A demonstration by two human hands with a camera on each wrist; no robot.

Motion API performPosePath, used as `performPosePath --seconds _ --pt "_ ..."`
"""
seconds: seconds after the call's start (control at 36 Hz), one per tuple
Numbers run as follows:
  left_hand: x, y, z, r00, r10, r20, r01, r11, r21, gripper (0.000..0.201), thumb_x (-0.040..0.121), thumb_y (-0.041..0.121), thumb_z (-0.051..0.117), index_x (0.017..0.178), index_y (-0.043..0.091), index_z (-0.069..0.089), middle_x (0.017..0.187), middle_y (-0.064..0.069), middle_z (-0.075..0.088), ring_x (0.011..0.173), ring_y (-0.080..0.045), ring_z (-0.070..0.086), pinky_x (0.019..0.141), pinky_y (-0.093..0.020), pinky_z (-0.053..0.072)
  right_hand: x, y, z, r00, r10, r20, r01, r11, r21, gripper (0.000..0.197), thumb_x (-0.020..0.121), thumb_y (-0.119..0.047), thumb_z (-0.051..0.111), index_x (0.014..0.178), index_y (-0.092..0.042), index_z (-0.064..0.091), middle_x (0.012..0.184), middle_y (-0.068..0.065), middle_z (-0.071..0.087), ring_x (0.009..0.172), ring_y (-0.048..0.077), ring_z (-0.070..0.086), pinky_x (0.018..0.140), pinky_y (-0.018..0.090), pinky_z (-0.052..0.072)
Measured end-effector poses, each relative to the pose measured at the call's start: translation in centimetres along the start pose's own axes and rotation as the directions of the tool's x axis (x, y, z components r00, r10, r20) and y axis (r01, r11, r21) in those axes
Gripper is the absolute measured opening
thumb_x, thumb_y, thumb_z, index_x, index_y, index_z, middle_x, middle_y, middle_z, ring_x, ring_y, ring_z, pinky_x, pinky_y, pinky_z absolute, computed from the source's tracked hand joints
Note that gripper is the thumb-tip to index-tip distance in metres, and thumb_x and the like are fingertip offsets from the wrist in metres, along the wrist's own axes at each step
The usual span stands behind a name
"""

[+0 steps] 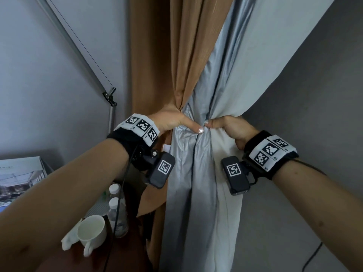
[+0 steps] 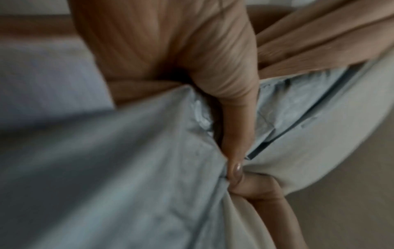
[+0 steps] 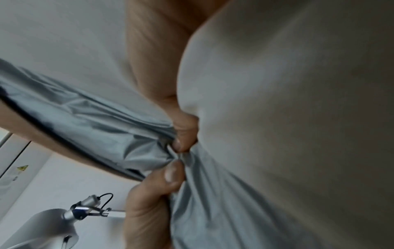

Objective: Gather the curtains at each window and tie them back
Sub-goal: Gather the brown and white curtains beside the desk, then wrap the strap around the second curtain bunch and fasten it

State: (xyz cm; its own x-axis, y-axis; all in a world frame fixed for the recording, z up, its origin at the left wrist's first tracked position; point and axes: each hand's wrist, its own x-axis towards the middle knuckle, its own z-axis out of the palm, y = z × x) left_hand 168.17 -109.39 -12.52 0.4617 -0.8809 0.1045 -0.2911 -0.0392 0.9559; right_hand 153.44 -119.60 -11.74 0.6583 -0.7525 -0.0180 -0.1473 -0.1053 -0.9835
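Observation:
A brown curtain [image 1: 157, 55] and its silvery grey lining [image 1: 198, 173] hang bunched together in the middle of the head view. My left hand [image 1: 174, 122] grips the bunch from the left, its thumb lying across the front of the grey cloth. From the right, my right hand [image 1: 224, 125] holds the same bunch, and the two thumb tips nearly meet. The other fingers of both hands are hidden behind the cloth. In the left wrist view my left hand [image 2: 232, 134] presses its thumb into the grey lining [image 2: 127, 168]. In the right wrist view my right hand [image 3: 168, 175] pinches the lining [image 3: 89, 123].
A metal desk lamp arm [image 1: 78, 50] slants along the grey wall at left, its head [image 3: 42, 224] showing in the right wrist view. Below my left arm stand a white cup [image 1: 91, 230], two water bottles [image 1: 117, 218] and a printed box [image 1: 19, 177]. A dark cable [image 1: 312, 258] hangs at lower right.

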Motion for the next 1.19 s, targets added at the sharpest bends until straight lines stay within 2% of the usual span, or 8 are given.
performPosePath --seconds 0.19,0.33,0.47,0.67,0.83,0.97,1.06,1.19 --pt "0.1 0.5 1.1 0.99 -0.097 -0.102 0.093 0.995 -0.041 0.058 0.043 0.002 0.082 0.099 -0.009 0.072 0.103 -0.014 0.075 0.102 -0.028 0.07 0.1 -0.042 0.053 0.0 0.5 1.6 0.985 -0.003 -0.173 0.031 0.987 0.16 0.022 0.071 0.006 0.061 0.088 -0.004 0.07 0.074 -0.002 0.066 0.059 0.008 0.057 0.037 0.008 0.036" --pt "0.9 0.1 3.0 0.954 -0.043 -0.296 0.014 0.995 -0.099 0.028 0.052 -0.007 0.08 0.077 0.002 0.072 0.08 -0.007 0.072 0.077 -0.021 0.072 0.07 -0.031 0.06 0.0 0.6 2.5 0.956 -0.037 -0.29 0.116 0.958 0.26 0.021 0.061 0.006 0.063 0.079 -0.004 0.067 0.077 0.006 0.066 0.068 0.02 0.062 0.051 0.019 0.045" --pt "2.1 -1.0 3.9 0.92 0.03 -0.39 -0.069 0.994 -0.088 0.012 0.06 0.006 0.07 0.069 0.013 0.066 0.075 -0.004 0.069 0.081 -0.023 0.069 0.073 -0.032 0.058 -1.3 1.1 0.8 0.991 -0.032 0.133 -0.014 0.944 0.328 0.027 0.074 0.001 0.066 0.1 0.002 0.069 0.092 0.015 0.069 0.08 0.027 0.067 0.078 0.031 0.056" --pt "1.0 -1.5 5.0 0.966 0.18 -0.185 -0.198 0.977 -0.085 0.058 0.076 0.009 0.07 0.132 0.007 0.055 0.125 -0.005 0.066 0.115 -0.017 0.064 0.101 -0.032 0.052 -1.3 0.3 0.8 0.986 -0.149 0.077 0.126 0.961 0.244 0.025 0.074 -0.004 0.079 0.098 -0.006 0.071 0.081 -0.004 0.077 0.076 0.007 0.073 0.062 0.015 0.055" --pt "-0.7 -1.2 3.1 0.983 0.127 0.134 -0.121 0.991 -0.048 0.043 0.066 -0.013 0.073 0.108 -0.002 0.068 0.102 -0.013 0.072 0.097 -0.023 0.068 0.095 -0.039 0.055 -0.6 0.2 0.5 0.993 -0.06 0.106 0.037 0.978 0.206 0.053 0.058 -0.014 0.084 0.107 0.001 0.071 0.099 0.012 0.076 0.087 0.024 0.073 0.067 0.028 0.058" --pt "-1.6 -0.2 0.8 0.935 0.026 0.354 0.075 0.96 -0.27 0.047 0.072 0.017 0.077 0.117 0.007 0.069 0.122 -0.007 0.07 0.127 -0.022 0.058 0.117 -0.042 0.031 -0.5 0.2 0.8 0.995 -0.063 0.082 0.052 0.989 0.139 0.037 0.067 -0.02 0.081 0.102 -0.009 0.074 0.084 -0.01 0.076 0.065 -0.006 0.067 0.048 0.004 0.043" --pt "-1.5 0.1 -0.1 0.952 -0.001 0.307 0.081 0.966 -0.246 0.075 0.06 0.041 0.087 0.122 0.005 0.065 0.123 -0.008 0.07 0.122 -0.019 0.062 0.116 -0.038 0.036 -0.2 0.1 1.1 0.994 -0.067 0.091 0.052 0.987 0.153 0.042 0.067 -0.016 0.078 0.108 -0.009 0.07 0.093 -0.005 0.073 0.066 -0.007 0.068 0.048 0.004 0.044" --pt "-0.9 -0.3 -0.4 0.978 0.001 0.209 0.041 0.979 -0.201 0.05 0.065 0.031 0.085 0.108 0.011 0.069 0.112 0.0 0.075 0.108 -0.008 0.068 0.101 -0.023 0.046 0.3 0.3 1.3 0.988 -0.069 0.138 0.047 0.986 0.162 0.044 0.064 -0.017 0.081 0.105 -0.004 0.07 0.098 0.004 0.076 0.091 0.012 0.073 0.076 0.021 0.056"
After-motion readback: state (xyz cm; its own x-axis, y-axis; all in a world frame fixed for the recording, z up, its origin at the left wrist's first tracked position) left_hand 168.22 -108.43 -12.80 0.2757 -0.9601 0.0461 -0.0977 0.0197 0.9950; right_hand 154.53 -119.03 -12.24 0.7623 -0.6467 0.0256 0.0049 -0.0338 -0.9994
